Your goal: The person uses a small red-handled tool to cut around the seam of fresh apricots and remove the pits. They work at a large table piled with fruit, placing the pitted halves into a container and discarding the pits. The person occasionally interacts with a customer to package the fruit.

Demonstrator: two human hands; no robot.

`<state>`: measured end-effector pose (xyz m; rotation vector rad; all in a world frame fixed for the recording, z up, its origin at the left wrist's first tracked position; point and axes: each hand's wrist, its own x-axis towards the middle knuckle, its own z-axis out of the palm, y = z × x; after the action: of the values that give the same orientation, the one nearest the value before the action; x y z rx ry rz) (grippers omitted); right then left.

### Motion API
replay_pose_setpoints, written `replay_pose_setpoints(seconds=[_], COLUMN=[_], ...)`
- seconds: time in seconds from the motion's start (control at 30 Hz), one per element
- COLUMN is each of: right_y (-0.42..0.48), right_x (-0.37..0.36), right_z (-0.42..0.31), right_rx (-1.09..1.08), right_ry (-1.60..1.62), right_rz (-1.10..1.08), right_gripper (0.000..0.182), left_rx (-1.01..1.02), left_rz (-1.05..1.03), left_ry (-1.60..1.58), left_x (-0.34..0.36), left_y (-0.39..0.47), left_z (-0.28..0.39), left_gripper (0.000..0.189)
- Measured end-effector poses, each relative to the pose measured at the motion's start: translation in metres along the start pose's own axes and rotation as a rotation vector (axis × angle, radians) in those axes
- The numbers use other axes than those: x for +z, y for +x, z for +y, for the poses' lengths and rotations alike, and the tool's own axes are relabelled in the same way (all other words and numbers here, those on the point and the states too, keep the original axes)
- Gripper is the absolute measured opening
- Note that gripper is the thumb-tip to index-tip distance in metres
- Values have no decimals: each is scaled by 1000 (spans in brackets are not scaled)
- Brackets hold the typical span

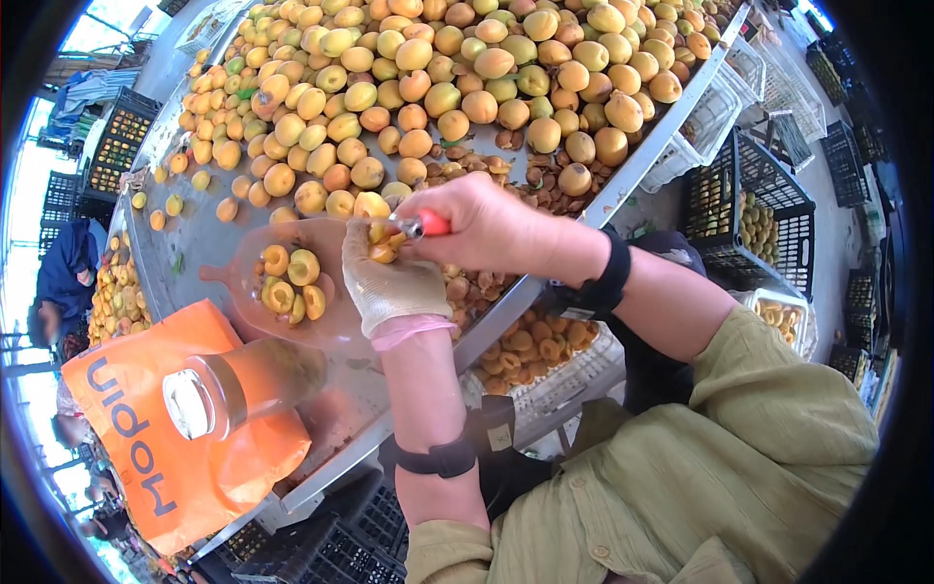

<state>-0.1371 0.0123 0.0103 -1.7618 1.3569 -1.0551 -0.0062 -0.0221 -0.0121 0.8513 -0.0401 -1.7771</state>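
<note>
My left hand (394, 281), in a whitish knit glove with a pink cuff beneath it, holds apricot pieces (381, 244) above the metal table. Close against it, my right hand (467, 226) is bare and grips a small metal tool with a red handle (432, 223); the tool's tip is partly hidden at the fruit. To the left, a pinkish translucent scoop-shaped tray (328, 252) carries several cut apricot halves (303, 268). A large heap of whole apricots (438, 58) covers the far part of the table. Brown pits and scraps (474, 164) lie just beyond my hands.
An orange bag (168, 467) and a capped clear jar (241, 387) lie at the left. Below the table's metal edge (503, 314), a white crate (576, 372) holds apricot halves. Black crates (773, 197) stand at the right. A person in blue (66, 270) is at the far left.
</note>
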Motion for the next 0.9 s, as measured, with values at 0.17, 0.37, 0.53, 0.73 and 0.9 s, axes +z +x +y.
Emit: replay_pose_setpoints(seconds=[0.17,0.37,0.53,0.73,0.9], right_y=[-2,7,7,-12,-25], right_x=[15,-14,-49,-34,-34], right_z=[-5,-11,5,10,-5], right_rx=[-116,473,460,211,165], right_ry=[-179,700,966,1,-235], right_rz=[-21,259,444,233,-71], right_gripper=[19,15,15,23,21], left_rx=[10,18,12,221,-215], left_rz=[-69,-221,-554,-1238,-1108], left_ry=[32,-51,827,2056,1082], left_x=[-3,1,17,36,67], left_y=[-9,-16,-61,-122,-171], left_z=[1,5,6,-8,-33], left_gripper=[28,29,30,61,58])
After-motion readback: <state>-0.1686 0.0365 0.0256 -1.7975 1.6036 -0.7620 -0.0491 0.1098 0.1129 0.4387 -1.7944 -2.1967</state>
